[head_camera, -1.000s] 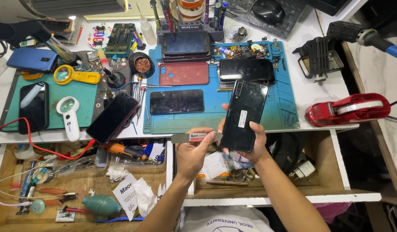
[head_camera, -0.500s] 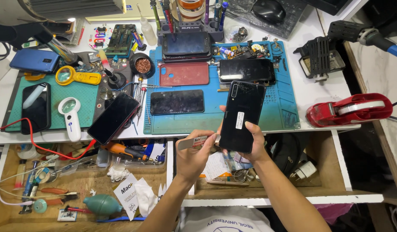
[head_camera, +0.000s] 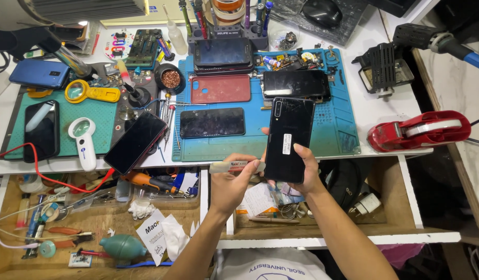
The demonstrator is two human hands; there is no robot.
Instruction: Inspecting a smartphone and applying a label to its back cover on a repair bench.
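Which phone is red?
The red phone lying flat on the blue mat, above a black one. All the other phones look black or blue.

2 bare forearms, no sleeves, white printed shirt (head_camera: 273,265)

The right hand (head_camera: 301,173) covered the lower end of the black phone (head_camera: 288,137), and the small white label on its back was too small to make out; the left hand (head_camera: 233,181) hid one end of the flat pale tool (head_camera: 234,167), so how its grip closed there could not be told. Both forearms ran out of the bottom edge, and the blue-handled tool (head_camera: 446,44) at the upper right and the tape rolls (head_camera: 226,6) at the top were cut off by the frame. The litter in the open drawer (head_camera: 281,220) beneath the worktop (head_camera: 395,103) lay partly behind the hands and was too jumbled to sort piece by piece.
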